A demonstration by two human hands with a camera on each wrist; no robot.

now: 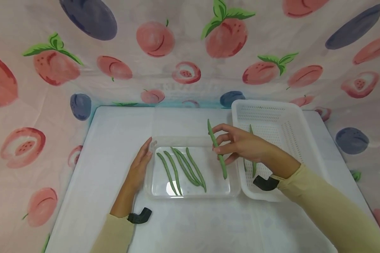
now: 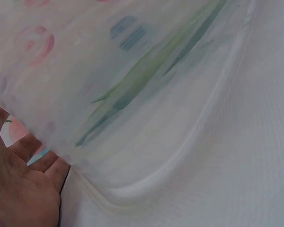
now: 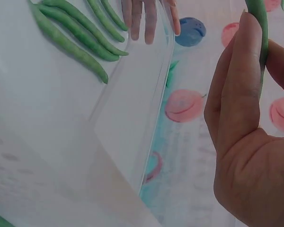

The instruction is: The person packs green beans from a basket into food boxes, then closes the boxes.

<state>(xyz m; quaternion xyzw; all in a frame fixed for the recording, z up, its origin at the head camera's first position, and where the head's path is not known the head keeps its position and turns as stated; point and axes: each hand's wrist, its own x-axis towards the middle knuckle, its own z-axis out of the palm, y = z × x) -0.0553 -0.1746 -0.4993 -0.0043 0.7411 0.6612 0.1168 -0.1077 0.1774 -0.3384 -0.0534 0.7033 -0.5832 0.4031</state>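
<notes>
My right hand (image 1: 234,142) pinches a green bean (image 1: 216,146) between thumb and fingers, over the right end of a clear plastic container (image 1: 190,196). In the right wrist view the same bean (image 3: 262,28) stands upright between the fingertips. Several green beans (image 1: 194,168) lie side by side, slanting, on the container's floor. My left hand (image 1: 140,167) rests against the container's left wall with its fingers straight. The left wrist view shows that hand (image 2: 28,184) beside the see-through wall.
To the right stands a white perforated basket (image 1: 307,140), close beside the container. Inside it are a few green beans (image 1: 254,169), partly hidden by my right hand and wrist. A fruit-printed cloth (image 1: 190,45) rises behind the white table (image 1: 114,126).
</notes>
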